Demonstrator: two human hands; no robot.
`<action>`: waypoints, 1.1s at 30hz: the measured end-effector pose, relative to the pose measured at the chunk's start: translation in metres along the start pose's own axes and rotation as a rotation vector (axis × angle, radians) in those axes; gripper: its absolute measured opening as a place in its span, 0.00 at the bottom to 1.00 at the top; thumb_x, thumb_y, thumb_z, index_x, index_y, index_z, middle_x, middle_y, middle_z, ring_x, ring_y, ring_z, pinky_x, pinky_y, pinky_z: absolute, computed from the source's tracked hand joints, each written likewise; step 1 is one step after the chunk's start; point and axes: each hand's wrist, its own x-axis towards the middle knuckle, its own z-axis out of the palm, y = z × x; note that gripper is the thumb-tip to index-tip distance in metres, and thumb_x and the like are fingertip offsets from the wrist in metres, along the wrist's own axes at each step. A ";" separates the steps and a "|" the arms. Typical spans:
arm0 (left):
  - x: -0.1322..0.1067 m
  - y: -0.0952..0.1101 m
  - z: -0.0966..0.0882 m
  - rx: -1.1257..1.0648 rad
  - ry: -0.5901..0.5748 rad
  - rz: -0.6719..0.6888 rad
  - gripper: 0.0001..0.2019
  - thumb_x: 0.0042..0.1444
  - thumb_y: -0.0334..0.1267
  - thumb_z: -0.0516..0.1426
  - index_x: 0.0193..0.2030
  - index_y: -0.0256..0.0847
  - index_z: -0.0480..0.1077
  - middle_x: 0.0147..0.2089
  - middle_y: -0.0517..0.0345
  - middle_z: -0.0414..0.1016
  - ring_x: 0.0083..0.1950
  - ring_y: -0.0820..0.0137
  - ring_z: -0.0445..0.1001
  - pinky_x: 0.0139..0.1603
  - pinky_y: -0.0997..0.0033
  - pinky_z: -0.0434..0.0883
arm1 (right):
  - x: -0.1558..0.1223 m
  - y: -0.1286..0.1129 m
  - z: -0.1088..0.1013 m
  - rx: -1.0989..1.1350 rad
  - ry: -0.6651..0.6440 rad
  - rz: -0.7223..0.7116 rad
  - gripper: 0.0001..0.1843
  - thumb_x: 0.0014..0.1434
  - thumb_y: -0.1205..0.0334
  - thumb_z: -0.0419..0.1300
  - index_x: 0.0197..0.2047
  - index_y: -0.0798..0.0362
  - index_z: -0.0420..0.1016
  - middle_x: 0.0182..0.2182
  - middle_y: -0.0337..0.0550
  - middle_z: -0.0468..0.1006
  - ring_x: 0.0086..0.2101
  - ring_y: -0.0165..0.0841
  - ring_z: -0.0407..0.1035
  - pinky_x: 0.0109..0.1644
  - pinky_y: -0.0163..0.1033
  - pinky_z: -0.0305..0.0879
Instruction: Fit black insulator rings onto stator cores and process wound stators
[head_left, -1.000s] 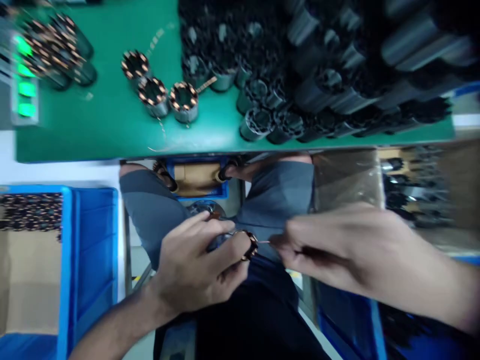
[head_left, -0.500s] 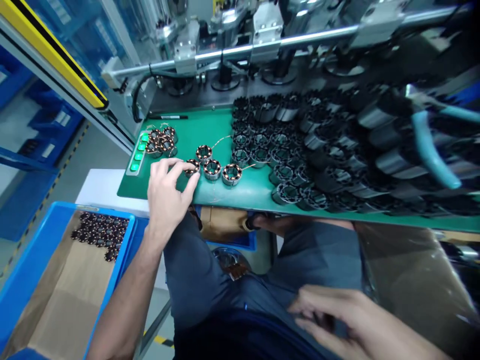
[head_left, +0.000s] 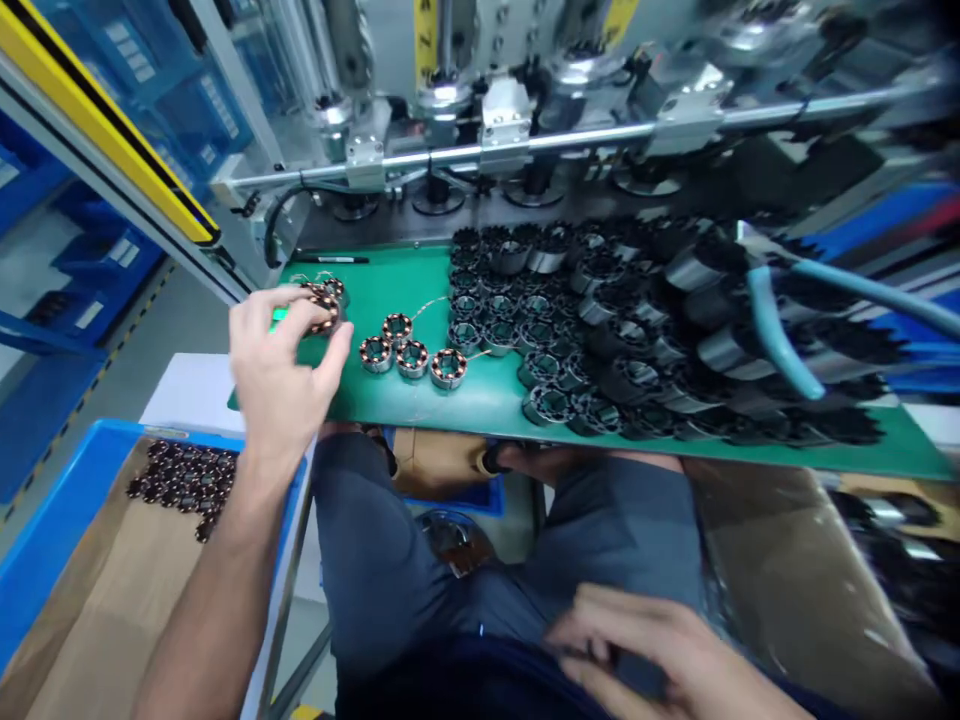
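My left hand (head_left: 281,360) reaches over the left end of the green work surface (head_left: 390,280). Its fingers and thumb curl around a copper-wound stator (head_left: 324,308) in a small cluster, and the fingers partly hide it. To the right, several more copper-wound stators (head_left: 412,358) sit apart from the hand, two with loose wire ends trailing right. My right hand (head_left: 630,650) is low over my lap, its fingers closed on something dark that is too blurred to name.
Black slotted cores (head_left: 547,405) stand in rows, stacked higher at right. Blue-handled pliers (head_left: 780,340) lie on them. A black pen (head_left: 330,260) lies at the back edge. Machine rail (head_left: 450,158) runs behind. At left is a blue bin (head_left: 45,520) with stators.
My left hand has moved left, from one of the separate stators to the cluster near the green-lit buttons. That separate stator stays on the surface. My right hand stays low; the view has shifted slightly.
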 end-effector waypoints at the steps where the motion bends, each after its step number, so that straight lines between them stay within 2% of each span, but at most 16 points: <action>1: -0.010 0.018 -0.012 -0.171 -0.013 0.005 0.08 0.71 0.40 0.73 0.52 0.48 0.81 0.57 0.51 0.87 0.62 0.51 0.88 0.67 0.43 0.87 | 0.002 -0.008 -0.002 0.062 0.101 0.000 0.11 0.80 0.52 0.70 0.45 0.45 0.92 0.34 0.41 0.89 0.35 0.34 0.86 0.43 0.32 0.80; 2: -0.020 0.036 -0.022 -0.354 -0.053 0.012 0.18 0.66 0.38 0.76 0.58 0.50 0.79 0.57 0.56 0.87 0.57 0.56 0.90 0.59 0.52 0.90 | 0.005 -0.016 -0.004 0.163 0.203 -0.012 0.11 0.80 0.49 0.72 0.49 0.45 0.93 0.34 0.41 0.89 0.35 0.33 0.85 0.43 0.32 0.81; 3: -0.030 0.054 -0.031 -0.495 -0.165 0.028 0.25 0.63 0.36 0.77 0.63 0.51 0.77 0.60 0.58 0.87 0.56 0.59 0.92 0.54 0.59 0.92 | 0.009 -0.023 -0.005 0.294 0.276 -0.024 0.14 0.79 0.45 0.73 0.56 0.45 0.92 0.37 0.42 0.90 0.35 0.34 0.85 0.43 0.32 0.82; 4: -0.040 0.070 -0.038 -0.584 -0.298 0.069 0.28 0.62 0.34 0.77 0.65 0.51 0.76 0.61 0.58 0.87 0.57 0.61 0.93 0.54 0.62 0.93 | 0.014 -0.029 -0.005 0.442 0.297 -0.036 0.21 0.79 0.42 0.74 0.65 0.45 0.90 0.41 0.44 0.91 0.38 0.35 0.87 0.46 0.34 0.84; 6: -0.058 0.095 -0.042 -0.669 -0.554 0.183 0.26 0.66 0.32 0.74 0.67 0.51 0.76 0.61 0.58 0.90 0.59 0.60 0.94 0.65 0.60 0.92 | 0.024 -0.037 -0.004 0.700 0.216 -0.056 0.33 0.77 0.39 0.75 0.77 0.44 0.82 0.53 0.48 0.92 0.47 0.38 0.89 0.53 0.38 0.88; 8: -0.078 0.107 -0.038 -0.702 -0.668 0.230 0.23 0.71 0.33 0.71 0.68 0.51 0.77 0.59 0.59 0.93 0.59 0.60 0.95 0.74 0.56 0.89 | 0.035 -0.040 -0.001 0.818 0.096 -0.057 0.33 0.77 0.43 0.77 0.77 0.45 0.81 0.55 0.47 0.92 0.53 0.38 0.90 0.58 0.40 0.88; 10: -0.097 0.109 -0.034 -0.702 -0.596 0.162 0.23 0.71 0.38 0.75 0.68 0.53 0.79 0.59 0.60 0.95 0.58 0.59 0.96 0.74 0.55 0.90 | 0.040 -0.041 0.000 0.862 0.082 -0.046 0.25 0.79 0.48 0.77 0.72 0.47 0.86 0.51 0.44 0.93 0.51 0.35 0.90 0.59 0.38 0.87; 13: -0.119 0.103 -0.036 -0.618 -0.464 0.144 0.19 0.70 0.37 0.77 0.63 0.58 0.84 0.54 0.69 0.96 0.50 0.63 0.97 0.68 0.58 0.93 | 0.041 -0.040 -0.001 0.925 0.185 -0.013 0.20 0.77 0.50 0.79 0.67 0.47 0.90 0.51 0.44 0.95 0.50 0.32 0.90 0.60 0.36 0.86; 17: -0.127 0.099 -0.039 -0.612 -0.502 0.243 0.13 0.74 0.32 0.73 0.58 0.58 0.88 0.48 0.71 0.96 0.43 0.67 0.96 0.61 0.62 0.94 | 0.038 -0.040 -0.003 0.952 0.286 0.014 0.20 0.73 0.51 0.82 0.64 0.46 0.92 0.51 0.43 0.96 0.50 0.33 0.91 0.61 0.36 0.86; 21: -0.146 0.096 -0.007 -0.794 -0.597 0.039 0.05 0.71 0.33 0.73 0.45 0.49 0.87 0.38 0.66 0.93 0.35 0.70 0.92 0.47 0.72 0.89 | 0.037 -0.039 -0.006 0.959 0.351 0.008 0.21 0.72 0.46 0.83 0.61 0.45 0.93 0.44 0.41 0.94 0.41 0.34 0.88 0.57 0.42 0.88; 24: -0.169 0.088 0.026 -0.738 -0.696 -0.114 0.10 0.71 0.32 0.70 0.35 0.46 0.85 0.34 0.65 0.91 0.31 0.71 0.88 0.34 0.76 0.78 | 0.033 -0.038 -0.007 0.911 0.376 -0.012 0.23 0.72 0.43 0.82 0.63 0.45 0.91 0.43 0.42 0.94 0.39 0.35 0.89 0.54 0.43 0.90; 25: -0.174 0.087 0.032 -0.696 -0.691 -0.150 0.11 0.71 0.32 0.69 0.35 0.45 0.86 0.34 0.64 0.91 0.32 0.71 0.88 0.34 0.75 0.78 | 0.032 -0.039 -0.007 0.879 0.386 -0.011 0.24 0.73 0.44 0.82 0.65 0.45 0.90 0.44 0.42 0.94 0.41 0.36 0.90 0.53 0.42 0.90; 27: -0.173 0.088 0.032 -0.678 -0.589 -0.219 0.08 0.73 0.33 0.70 0.40 0.45 0.88 0.38 0.60 0.92 0.36 0.69 0.90 0.40 0.72 0.81 | 0.030 -0.039 -0.005 0.804 0.400 -0.005 0.26 0.72 0.45 0.82 0.66 0.46 0.88 0.45 0.44 0.94 0.45 0.37 0.91 0.53 0.40 0.90; 29: -0.161 0.096 0.020 -0.741 -0.464 -0.258 0.01 0.71 0.37 0.76 0.47 0.46 0.91 0.46 0.57 0.94 0.45 0.65 0.91 0.51 0.67 0.85 | 0.032 -0.040 -0.002 0.744 0.402 0.002 0.27 0.72 0.46 0.82 0.67 0.47 0.87 0.47 0.44 0.94 0.49 0.38 0.92 0.55 0.40 0.90; 30: -0.153 0.101 0.012 -0.787 -0.422 -0.261 0.07 0.68 0.40 0.79 0.49 0.47 0.92 0.50 0.56 0.94 0.49 0.64 0.91 0.54 0.65 0.86 | 0.033 -0.041 0.001 0.729 0.398 0.001 0.26 0.72 0.46 0.82 0.66 0.47 0.86 0.47 0.44 0.94 0.49 0.38 0.92 0.56 0.40 0.90; 33: -0.136 0.115 -0.004 -0.937 -0.414 -0.267 0.09 0.67 0.40 0.81 0.50 0.51 0.91 0.57 0.58 0.92 0.57 0.64 0.89 0.58 0.65 0.85 | 0.037 -0.041 0.006 0.716 0.396 -0.018 0.24 0.73 0.49 0.82 0.65 0.48 0.86 0.49 0.44 0.95 0.49 0.36 0.91 0.56 0.38 0.90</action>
